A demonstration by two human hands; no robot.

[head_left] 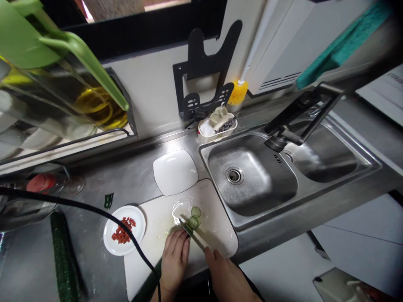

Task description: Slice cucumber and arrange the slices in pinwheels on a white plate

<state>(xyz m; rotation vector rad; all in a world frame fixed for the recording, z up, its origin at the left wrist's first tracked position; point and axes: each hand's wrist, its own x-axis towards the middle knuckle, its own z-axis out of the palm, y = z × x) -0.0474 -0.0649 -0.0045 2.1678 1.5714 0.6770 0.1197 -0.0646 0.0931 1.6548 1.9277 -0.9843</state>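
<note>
Across a white cutting board (pixel 151 218) lies a dark green cucumber (pixel 147 289), its cut end under my left hand (pixel 176 256), whose fingers are closed on it. My right hand (pixel 222 270) grips the handle of a knife (pixel 195 240). The blade is at the cucumber's end, close to my left fingertips. Several thin cucumber slices (pixel 194 221) rest on the board just beyond the blade. A white plate (pixel 108 241) with small red pieces (pixel 124 230) stands at the board's left edge.
An empty white square plate (pixel 175 172) touches the board's far side. The steel double sink (pixel 252 180) is at the right, its faucet (pixel 277 142) between the basins. Another cucumber (pixel 61 256) and a green scrap (pixel 108 200) lie left. A black cable (pixel 94 212) crosses the view.
</note>
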